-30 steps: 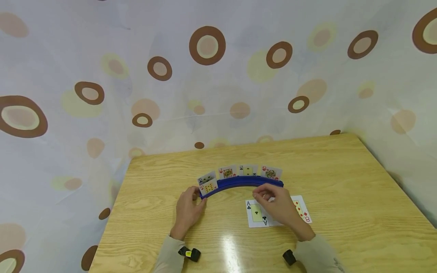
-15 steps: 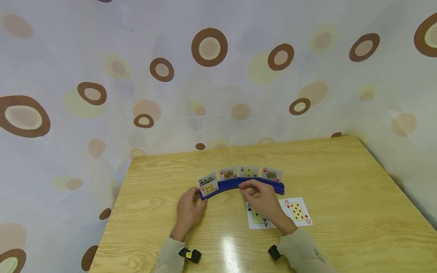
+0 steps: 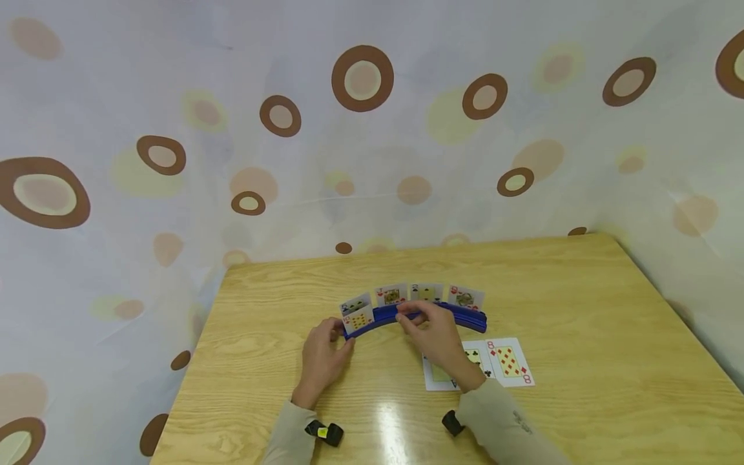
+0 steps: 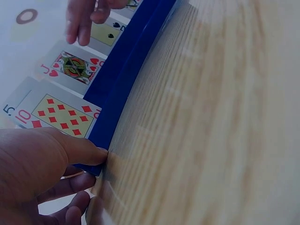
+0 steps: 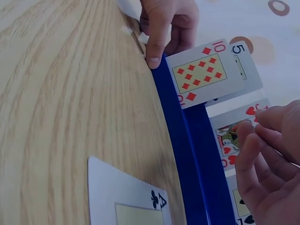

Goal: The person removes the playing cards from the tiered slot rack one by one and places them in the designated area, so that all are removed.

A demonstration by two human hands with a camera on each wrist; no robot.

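A curved blue card holder [image 3: 383, 314] stands on the table with several playing cards upright in it. My left hand [image 3: 322, 361] grips its left end, thumb in front and fingers behind. Beside that hand is the ten of diamonds [image 4: 63, 112], overlapping a black five [image 4: 11, 105] in the slot behind. My right hand [image 3: 433, 336] hovers over the holder's middle, thumb and fingertips close to the jack of hearts [image 5: 229, 138]; nothing shows between them. Farther right stand a spade card [image 3: 427, 292] and a red face card [image 3: 467, 299].
On the table [image 3: 261, 323] in front of the holder lie the ace of clubs [image 5: 140, 213], a clubs card [image 3: 478, 356] and the eight of diamonds [image 3: 509, 361] in a row. My right forearm partly covers the first two. A patterned cloth [image 3: 349, 148] hangs behind the table.
My right hand has moved left along the holder, from near its right end to the middle, uncovering the eight of diamonds. The left hand keeps its hold.
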